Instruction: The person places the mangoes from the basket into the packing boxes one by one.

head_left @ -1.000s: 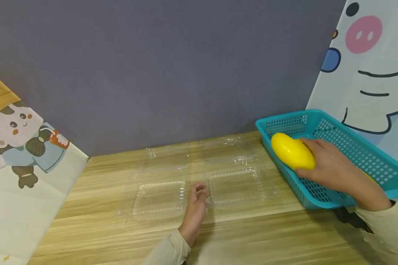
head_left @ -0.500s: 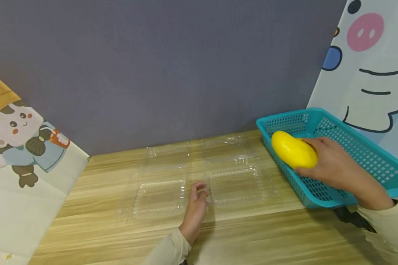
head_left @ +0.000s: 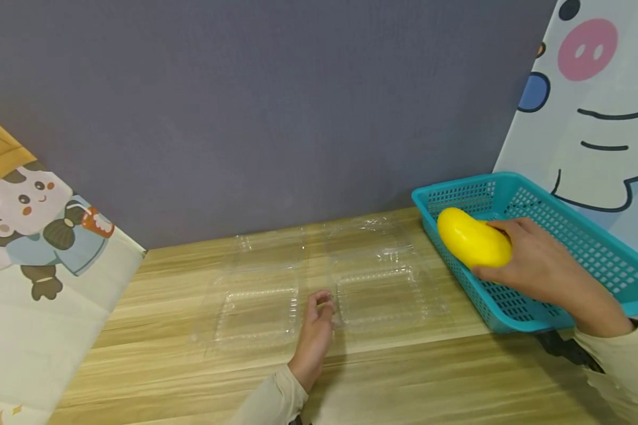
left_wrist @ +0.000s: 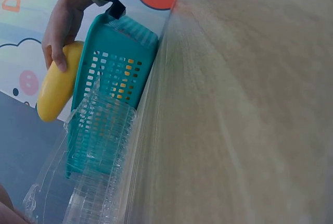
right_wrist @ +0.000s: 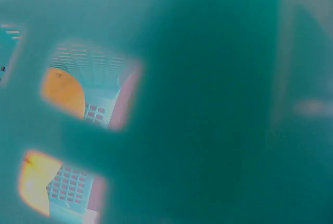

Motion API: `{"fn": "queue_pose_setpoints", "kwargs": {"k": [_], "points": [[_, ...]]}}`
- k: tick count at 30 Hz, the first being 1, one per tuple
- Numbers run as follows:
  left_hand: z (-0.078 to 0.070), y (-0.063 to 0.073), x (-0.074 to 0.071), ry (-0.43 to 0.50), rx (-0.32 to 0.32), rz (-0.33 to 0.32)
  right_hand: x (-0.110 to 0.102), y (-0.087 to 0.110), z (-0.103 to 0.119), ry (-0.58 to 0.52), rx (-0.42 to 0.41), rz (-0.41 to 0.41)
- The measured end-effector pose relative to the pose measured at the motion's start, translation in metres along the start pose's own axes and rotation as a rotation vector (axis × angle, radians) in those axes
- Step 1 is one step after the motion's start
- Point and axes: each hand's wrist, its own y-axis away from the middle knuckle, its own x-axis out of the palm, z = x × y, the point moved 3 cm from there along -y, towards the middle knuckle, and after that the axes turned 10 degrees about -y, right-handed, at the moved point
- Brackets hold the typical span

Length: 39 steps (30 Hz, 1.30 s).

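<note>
My right hand (head_left: 544, 265) grips a smooth yellow mango (head_left: 473, 238) over the near-left part of the teal basket (head_left: 502, 323), thumb on the near side and fingers across the top. The left wrist view also shows this mango (left_wrist: 54, 86) beside the basket's rim. My left hand (head_left: 316, 330) rests low between two clear plastic clamshell boxes, fingers loosely curled at the left edge of the right box (head_left: 380, 298). The left box (head_left: 255, 316) lies beside it, lid folded back. Through the basket's holes, the right wrist view shows yellow-orange fruit (right_wrist: 62, 91) inside.
A grey wall (head_left: 276, 118) closes off the back of the wooden table (head_left: 393, 383). Cartoon-printed panels stand at the left (head_left: 32, 248) and right (head_left: 590, 147), the right one close behind the basket.
The mango has shifted slightly up and right in the head view, still in my right hand. My left hand stays by the right box. The whole view drifts a little.
</note>
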Motion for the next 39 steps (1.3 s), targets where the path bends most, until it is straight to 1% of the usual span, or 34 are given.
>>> {"fn": "queue_pose_setpoints", "kwargs": {"k": [7, 12, 14, 21, 29, 36, 39], "points": [[0.000, 0.000, 0.000, -0.001, 0.011, 0.003, -0.003, 0.005, 0.006, -0.013, 0.009, -0.026], [0.000, 0.000, 0.001, -0.003, 0.010, 0.002, -0.006, 0.006, 0.010, -0.018, -0.019, -0.100], [0.000, 0.000, 0.002, 0.001, 0.013, 0.004, -0.007, 0.007, 0.012, -0.028, -0.024, -0.118], [0.001, 0.003, 0.001, -0.012, -0.006, 0.011, -0.004, 0.009, 0.014, -0.061, -0.001, -0.105], [-0.001, 0.002, 0.002, -0.010, 0.008, 0.002, -0.005, 0.009, 0.018, -0.077, -0.011, -0.139], [-0.001, 0.004, 0.001, -0.025, 0.009, 0.010, 0.000, 0.011, 0.023, -0.077, -0.010, -0.124], [0.001, 0.005, 0.001, -0.027, 0.009, 0.016, 0.002, 0.011, 0.026, -0.081, -0.016, -0.133]]}}
